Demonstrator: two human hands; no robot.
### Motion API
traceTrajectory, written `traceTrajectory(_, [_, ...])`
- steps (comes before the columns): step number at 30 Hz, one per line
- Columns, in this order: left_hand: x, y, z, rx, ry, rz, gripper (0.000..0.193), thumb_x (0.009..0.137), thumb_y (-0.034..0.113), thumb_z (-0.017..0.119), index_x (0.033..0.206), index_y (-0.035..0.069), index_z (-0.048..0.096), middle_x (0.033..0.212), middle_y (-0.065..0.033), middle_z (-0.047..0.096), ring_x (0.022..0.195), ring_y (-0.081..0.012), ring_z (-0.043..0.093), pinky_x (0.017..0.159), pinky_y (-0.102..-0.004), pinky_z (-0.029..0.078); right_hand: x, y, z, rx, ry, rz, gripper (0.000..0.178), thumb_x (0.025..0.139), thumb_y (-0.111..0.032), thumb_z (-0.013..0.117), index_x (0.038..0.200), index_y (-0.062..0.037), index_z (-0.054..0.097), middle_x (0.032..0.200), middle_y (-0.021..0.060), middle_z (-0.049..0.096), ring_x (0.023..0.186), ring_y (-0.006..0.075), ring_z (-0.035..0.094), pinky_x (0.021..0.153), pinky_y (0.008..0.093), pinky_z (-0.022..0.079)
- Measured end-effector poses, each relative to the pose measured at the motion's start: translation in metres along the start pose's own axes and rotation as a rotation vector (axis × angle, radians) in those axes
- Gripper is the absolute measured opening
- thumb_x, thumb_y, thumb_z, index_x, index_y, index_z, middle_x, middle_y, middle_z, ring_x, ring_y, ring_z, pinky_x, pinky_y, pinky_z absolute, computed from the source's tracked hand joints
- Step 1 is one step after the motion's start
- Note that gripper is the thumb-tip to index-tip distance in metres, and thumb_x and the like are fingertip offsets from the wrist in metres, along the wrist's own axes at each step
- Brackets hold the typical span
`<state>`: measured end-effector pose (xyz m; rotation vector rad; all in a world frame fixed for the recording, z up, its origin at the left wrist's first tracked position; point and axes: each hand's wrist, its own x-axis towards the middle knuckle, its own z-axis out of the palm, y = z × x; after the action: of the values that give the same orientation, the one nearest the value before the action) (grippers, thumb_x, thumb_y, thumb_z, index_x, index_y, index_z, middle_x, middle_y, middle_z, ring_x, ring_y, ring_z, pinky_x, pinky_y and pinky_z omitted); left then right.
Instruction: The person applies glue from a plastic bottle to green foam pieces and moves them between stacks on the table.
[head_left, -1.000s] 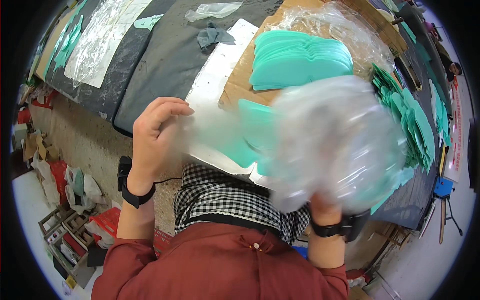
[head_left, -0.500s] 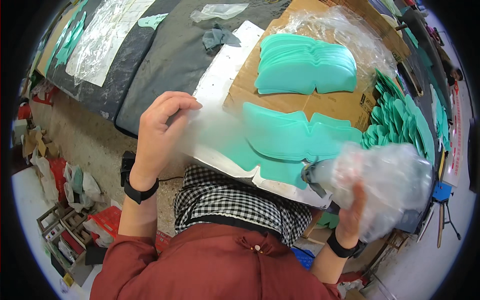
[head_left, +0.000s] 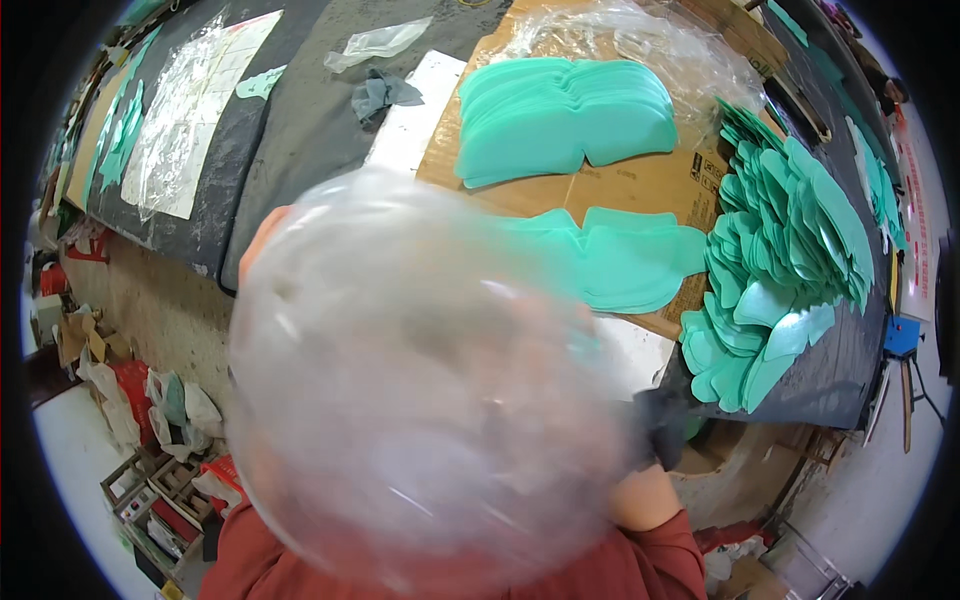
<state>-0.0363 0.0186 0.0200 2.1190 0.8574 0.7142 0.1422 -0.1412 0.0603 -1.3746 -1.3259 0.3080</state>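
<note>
A bulky, rounded thing wrapped in clear plastic (head_left: 400,380) fills the lower middle, smeared by motion. My right hand (head_left: 535,345) shows dimly through the plastic, gripping it; its dark wristband is at the right edge of the wrap. Only a sliver of my left hand (head_left: 260,243) shows at the wrap's left edge, its fingers hidden. Beyond the wrap, notched green sheet pieces (head_left: 620,260) lie on brown cardboard (head_left: 690,205). Farther back sits a fanned stack of the same green pieces (head_left: 570,125).
A heaped pile of green pieces (head_left: 785,225) lies at the table's right side. Crumpled clear film (head_left: 640,35) spreads over the far cardboard. A grey cloth (head_left: 383,95) and a whitish plastic bag (head_left: 378,45) lie on the dark table cover. Bags and crates stand on the floor at left.
My right hand has swung the plastic-wrapped thing leftward and close to the camera, from the table's right front. It now covers most of my left hand and the nearest green pieces.
</note>
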Motion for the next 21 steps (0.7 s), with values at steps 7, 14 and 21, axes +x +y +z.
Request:
traceTrajectory(7, [-0.007,0.020,0.028,0.018,-0.183,0.199,0.032,0.079,-0.010,0.063,0.104,0.005,0.076,0.112,-0.0104,0.069,0.107,-0.0290,0.065,0.101,-0.0421,0.048,-0.047,0.033,-0.085,-0.318,0.258,0.042,0.044,0.079,-0.007,0.079,0.121,-0.0012,0.070,0.113,0.0194,0.074,0.102,0.0354,0.073,0.090,0.0408,0.057])
traceTrajectory(14, [-0.015,0.048,0.074,0.067,-0.343,0.371,0.035,0.076,-0.006,0.073,0.106,0.011,0.079,0.110,-0.0073,0.068,0.114,-0.0340,0.060,0.107,-0.0501,0.045,-0.060,0.063,-0.170,-0.546,0.539,0.385,0.043,0.079,-0.005,0.077,0.122,-0.0024,0.071,0.113,0.0199,0.073,0.102,0.0364,0.073,0.091,0.0426,0.056])
traceTrajectory(21, [0.017,0.039,0.072,0.208,-0.203,0.222,0.024,0.089,0.004,0.072,0.113,0.003,0.072,0.112,-0.0121,0.068,0.110,-0.0318,0.062,0.096,-0.0380,0.049,-0.015,0.039,-0.083,-0.383,0.481,-0.027,0.044,0.075,0.006,0.068,0.118,0.0014,0.068,0.111,0.0211,0.073,0.099,0.0415,0.070,0.087,0.0443,0.056])
